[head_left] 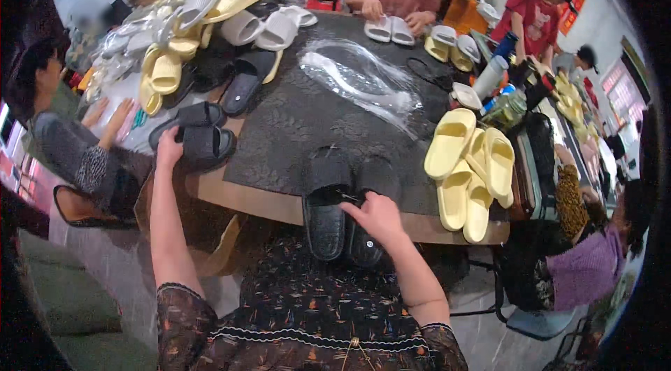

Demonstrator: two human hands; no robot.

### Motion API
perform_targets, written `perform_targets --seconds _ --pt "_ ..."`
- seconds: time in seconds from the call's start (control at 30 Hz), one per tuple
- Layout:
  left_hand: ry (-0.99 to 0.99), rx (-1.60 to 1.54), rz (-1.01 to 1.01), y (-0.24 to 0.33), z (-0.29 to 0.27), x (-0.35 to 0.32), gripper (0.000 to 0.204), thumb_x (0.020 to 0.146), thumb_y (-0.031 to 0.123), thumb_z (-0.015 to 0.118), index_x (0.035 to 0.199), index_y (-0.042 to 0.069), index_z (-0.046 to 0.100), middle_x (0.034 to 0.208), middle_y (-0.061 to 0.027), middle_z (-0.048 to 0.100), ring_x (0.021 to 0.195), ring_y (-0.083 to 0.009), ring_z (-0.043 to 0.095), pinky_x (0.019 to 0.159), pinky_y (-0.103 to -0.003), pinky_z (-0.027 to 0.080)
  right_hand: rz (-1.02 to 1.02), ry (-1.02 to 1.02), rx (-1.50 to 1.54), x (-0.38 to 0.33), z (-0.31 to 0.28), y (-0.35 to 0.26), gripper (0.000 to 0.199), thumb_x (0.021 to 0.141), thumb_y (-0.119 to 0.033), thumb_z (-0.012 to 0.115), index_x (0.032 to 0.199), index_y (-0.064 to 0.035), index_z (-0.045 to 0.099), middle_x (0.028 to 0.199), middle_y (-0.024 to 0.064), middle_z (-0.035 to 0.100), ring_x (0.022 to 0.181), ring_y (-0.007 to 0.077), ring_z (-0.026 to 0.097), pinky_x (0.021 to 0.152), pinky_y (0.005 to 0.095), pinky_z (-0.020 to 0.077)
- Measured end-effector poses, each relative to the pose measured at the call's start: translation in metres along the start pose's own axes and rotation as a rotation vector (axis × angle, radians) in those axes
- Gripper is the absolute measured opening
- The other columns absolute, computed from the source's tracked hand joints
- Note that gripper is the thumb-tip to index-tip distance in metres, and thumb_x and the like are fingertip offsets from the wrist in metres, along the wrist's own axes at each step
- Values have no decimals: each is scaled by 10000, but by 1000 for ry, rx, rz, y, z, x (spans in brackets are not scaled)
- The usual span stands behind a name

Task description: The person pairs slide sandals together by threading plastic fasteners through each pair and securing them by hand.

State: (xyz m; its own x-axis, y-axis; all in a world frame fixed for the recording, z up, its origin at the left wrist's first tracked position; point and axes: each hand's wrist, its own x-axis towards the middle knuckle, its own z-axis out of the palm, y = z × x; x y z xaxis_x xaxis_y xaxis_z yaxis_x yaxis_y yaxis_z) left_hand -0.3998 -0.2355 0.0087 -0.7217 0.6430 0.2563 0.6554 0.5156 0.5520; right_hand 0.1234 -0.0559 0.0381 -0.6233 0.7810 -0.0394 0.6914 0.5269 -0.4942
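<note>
1. While the left hand (168, 148) reaches out to the far left edge of the worktop (279, 207), it rests on a pair of black slide sandals (199, 134) stacked there, fingers curled over the nearer one in a loose grip.
2. At the near edge, the right hand (377, 216) lies on a second pair of black slides (346, 203), which sit side by side, toes pointing away and heels hanging over the rim of the worktop. Its fingers press down on the strap area between the two; they are bent, but whether they truly clasp the sandal I cannot tell.
3. A dark patterned mat (307, 119) covers the middle of the worktop, and the near pair sits on its front edge.
4. Clear plastic bags (363, 77) lie crumpled on the mat, well apart from both hands.
5. To the right, a pile of pale yellow slides (470, 168) rests near the rim, just beside the near black pair.
6. At the far left, a heap of yellow, white and black slides (203, 28) spreads across the worktop.
7. Across the worktop, another person's hands touch a white pair (391, 30).
</note>
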Motion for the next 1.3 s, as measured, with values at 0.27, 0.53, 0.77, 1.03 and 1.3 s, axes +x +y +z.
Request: perform_targets --seconds 0.27,0.53,0.77,1.03,1.3 --pt "-38 149 1 72 23 -75 280 708 168 653 898 -30 601 848 -215 617 865 -408 593 744 -438 472 -19 193 24 5 20 -6 421 802 -404 626 736 12 615 705 205 621 684 387 621 652 477 497" --pt "-147 -81 84 174 56 -154 318 648 187 705 875 -17 616 780 -191 640 759 -346 633 679 -410 496 85 528 -119 -12 -88 46 377 761 -375 654 700 -11 576 759 193 606 751 379 605 683 486 483" --pt "-281 -85 221 266 95 -173 400 674 314 755 829 -7 573 794 -181 616 775 -365 610 680 -450 480 407 791 -401 22 -219 150 433 787 -416 598 772 16 612 834 236 639 796 412 625 726 500 494" --pt "-338 -132 325 307 130 -180 582 709 469 742 925 -32 538 898 -218 610 882 -395 588 766 -456 468 585 692 -433 18 -247 217 518 770 -499 640 947 -13 666 849 199 661 841 383 635 750 465 505" --pt "-442 -265 406 294 105 -177 587 735 403 751 1097 -15 552 936 -154 566 865 -309 581 763 -387 479 154 999 -104 -16 -208 115 318 847 -298 660 990 -14 667 763 110 659 701 258 632 662 345 490"
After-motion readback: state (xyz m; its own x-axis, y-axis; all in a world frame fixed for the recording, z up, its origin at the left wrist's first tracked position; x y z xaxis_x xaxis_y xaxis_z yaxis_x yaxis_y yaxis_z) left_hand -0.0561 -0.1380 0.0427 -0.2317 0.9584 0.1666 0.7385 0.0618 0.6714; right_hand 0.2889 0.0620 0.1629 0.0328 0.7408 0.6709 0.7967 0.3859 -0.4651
